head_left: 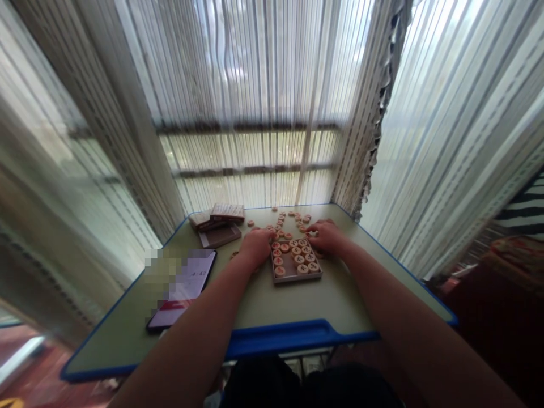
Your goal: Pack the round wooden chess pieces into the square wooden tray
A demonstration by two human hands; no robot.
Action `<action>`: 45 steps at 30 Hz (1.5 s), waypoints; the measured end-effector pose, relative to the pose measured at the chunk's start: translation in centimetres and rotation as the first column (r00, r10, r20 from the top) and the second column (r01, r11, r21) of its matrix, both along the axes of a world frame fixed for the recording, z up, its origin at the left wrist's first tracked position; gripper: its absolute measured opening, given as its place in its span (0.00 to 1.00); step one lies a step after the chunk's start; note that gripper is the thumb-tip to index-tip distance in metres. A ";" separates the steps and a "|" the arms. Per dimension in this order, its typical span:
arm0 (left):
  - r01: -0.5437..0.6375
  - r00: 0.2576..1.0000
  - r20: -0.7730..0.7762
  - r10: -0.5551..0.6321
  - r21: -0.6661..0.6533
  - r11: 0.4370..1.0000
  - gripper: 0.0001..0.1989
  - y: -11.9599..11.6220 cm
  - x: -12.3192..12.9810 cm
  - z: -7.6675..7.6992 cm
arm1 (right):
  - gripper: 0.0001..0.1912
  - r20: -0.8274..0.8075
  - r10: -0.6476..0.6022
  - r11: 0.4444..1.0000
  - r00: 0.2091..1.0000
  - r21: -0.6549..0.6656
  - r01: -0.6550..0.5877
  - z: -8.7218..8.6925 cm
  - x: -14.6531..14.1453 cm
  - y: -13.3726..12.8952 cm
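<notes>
A shallow open box [296,279] stands on the table in front of me, partly filled with round wooden Chinese chess pieces [302,268]. Red-marked ones line its left side and dark-marked ones its right; a gap shows between them. At the box's upper left corner is my left hand [255,247], its fingers curled by the loose pieces; what they hold is hidden. My right hand [326,236] reaches in beyond the upper right corner, thumb and finger closed around a piece at its fingertips. More loose pieces [288,236] lie scattered behind the box.
To the left lie stacked flat boxes [228,212] and an open tray-like lid [219,234]. A tablet or large phone [187,289] rests near my left forearm. The pale table [263,309] has a blue edge; sheer curtains [255,85] hang behind it.
</notes>
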State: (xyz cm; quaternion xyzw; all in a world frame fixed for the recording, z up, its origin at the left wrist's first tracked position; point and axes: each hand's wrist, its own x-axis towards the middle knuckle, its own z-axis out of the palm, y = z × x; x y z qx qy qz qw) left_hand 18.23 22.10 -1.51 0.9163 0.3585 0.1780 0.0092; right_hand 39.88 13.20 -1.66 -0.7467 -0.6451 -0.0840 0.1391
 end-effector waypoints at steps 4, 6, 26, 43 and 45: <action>-0.001 1.000 -0.003 0.001 0.038 0.999 0.21 0.0 0.0 0.1 | 0.16 -0.035 -0.004 1.000 0.999 0.021 0.005 -0.2 0.1 0.2; -0.031 0.999 0.010 0.030 0.061 0.998 0.23 0.0 0.0 0.3 | 0.16 -0.052 -0.018 0.999 0.998 0.046 0.021 -0.2 0.2 0.2; -0.034 0.999 -0.032 0.035 0.024 0.999 0.17 -0.4 -0.1 0.5 | 0.12 0.008 0.019 0.999 1.000 -0.039 -0.018 0.2 -0.2 0.2; 0.018 0.993 0.115 -0.022 0.031 0.999 0.19 -0.4 0.0 1.1 | 0.13 0.016 0.019 1.000 1.000 0.000 -0.019 0.1 0.1 0.3; 0.020 0.994 0.107 -0.022 0.027 0.999 0.19 -0.4 0.0 1.1 | 0.13 0.001 0.006 1.000 1.000 0.023 -0.007 0.2 0.1 0.2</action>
